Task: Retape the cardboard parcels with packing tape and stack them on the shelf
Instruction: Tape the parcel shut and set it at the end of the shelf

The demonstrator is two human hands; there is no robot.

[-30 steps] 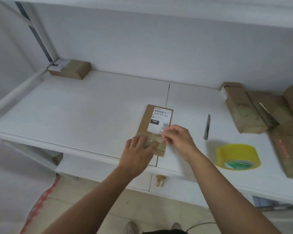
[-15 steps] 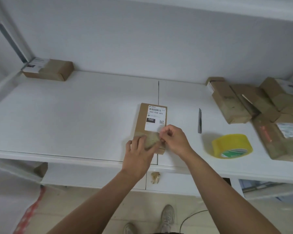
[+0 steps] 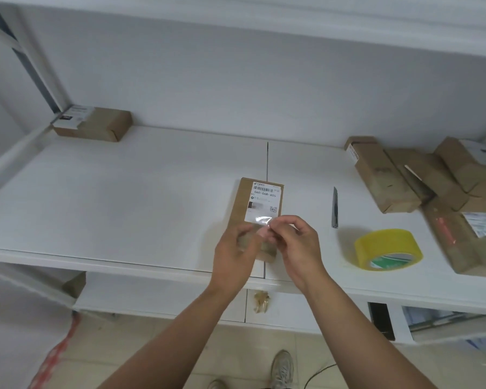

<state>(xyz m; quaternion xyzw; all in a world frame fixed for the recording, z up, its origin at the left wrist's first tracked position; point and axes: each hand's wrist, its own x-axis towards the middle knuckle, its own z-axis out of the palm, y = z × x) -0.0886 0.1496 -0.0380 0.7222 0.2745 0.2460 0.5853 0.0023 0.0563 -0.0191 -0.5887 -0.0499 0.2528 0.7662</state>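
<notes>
Cardboard parcel [image 3: 260, 203] half behind hands

A white shelf [image 3: 141, 197] carries a labelled parcel [image 3: 260, 203] at the middle; a knife [image 3: 335, 207] and yellow tape roll [image 3: 387, 248] to its right; piled parcels [image 3: 432, 181] far right; one box [image 3: 93, 123] far left.

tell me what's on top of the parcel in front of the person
On the parcel a white shipping label covers the far part. A clear tape strip, pinched by the left hand and right hand, overlaps it. The near end is hidden by both hands.
</notes>
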